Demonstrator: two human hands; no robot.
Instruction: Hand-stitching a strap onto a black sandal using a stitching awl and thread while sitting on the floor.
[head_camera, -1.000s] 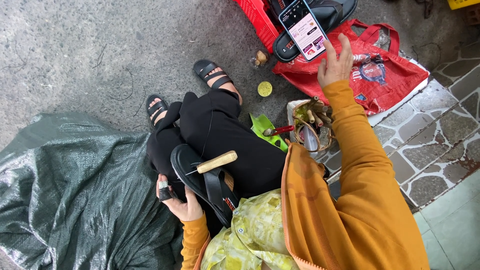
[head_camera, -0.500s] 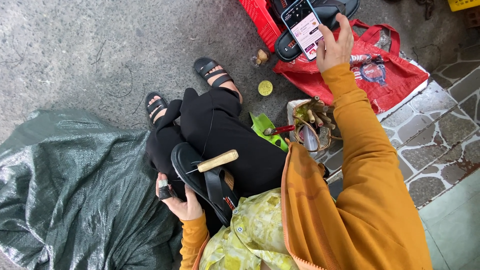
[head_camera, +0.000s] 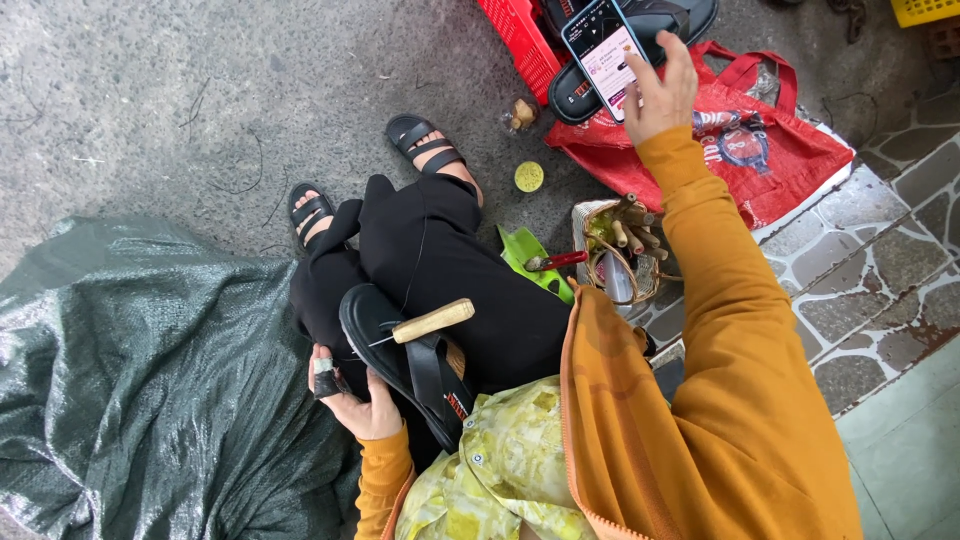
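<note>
Left hand (head_camera: 358, 405), its grip clamped on the black rubber sandal (head_camera: 405, 360) lying across my lap; a wooden-handled awl (head_camera: 430, 321) rests on the sandal. My right hand (head_camera: 655, 92), fingers apart, reaches to the lit smartphone (head_camera: 603, 50) propped above the red cloth bag (head_camera: 760, 150), fingertips touching the phone's edge.

left hand (head_camera: 362, 405): low, fingers seemingly curled | right hand (head_camera: 657, 92): outstretched, fingers spread
</note>
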